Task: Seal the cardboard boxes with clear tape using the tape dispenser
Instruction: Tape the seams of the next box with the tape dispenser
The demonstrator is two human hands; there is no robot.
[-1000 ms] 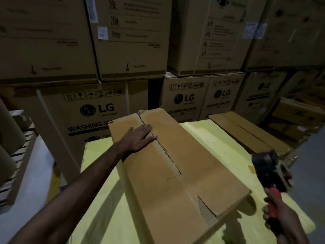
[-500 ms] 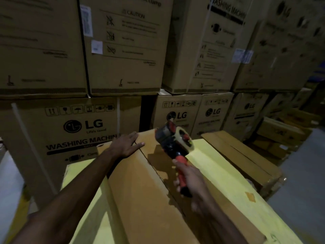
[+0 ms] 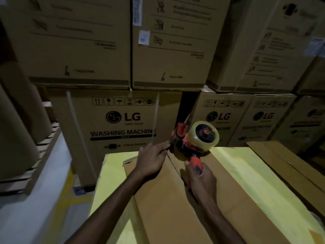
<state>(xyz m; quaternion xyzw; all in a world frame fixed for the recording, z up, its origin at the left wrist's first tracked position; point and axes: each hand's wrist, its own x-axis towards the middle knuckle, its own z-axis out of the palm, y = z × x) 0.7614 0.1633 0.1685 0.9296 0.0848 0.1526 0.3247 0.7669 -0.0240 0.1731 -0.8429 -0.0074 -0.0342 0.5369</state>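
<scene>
Tape dispenser [image 3: 190, 140] at the far end of the cardboard box [image 3: 175, 212], over its seam, with the roll of clear tape [image 3: 204, 136] on its right. Red handle gripped in the right hand [image 3: 200, 180], fingers curled round it. Left hand [image 3: 151, 161] on the box's far left, fingers stretched nearly straight, tips just beside the dispenser's front. Beneath, a yellow sheet [image 3: 255, 176]; beyond, stacked cartons [image 3: 114, 117].

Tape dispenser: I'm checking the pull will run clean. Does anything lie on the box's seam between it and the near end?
Nothing visible does. The tape dispenser sits at the far end of the cardboard box, gripped by the right hand, whose forearm hides part of the seam. The left hand rests beside the seam.
</scene>
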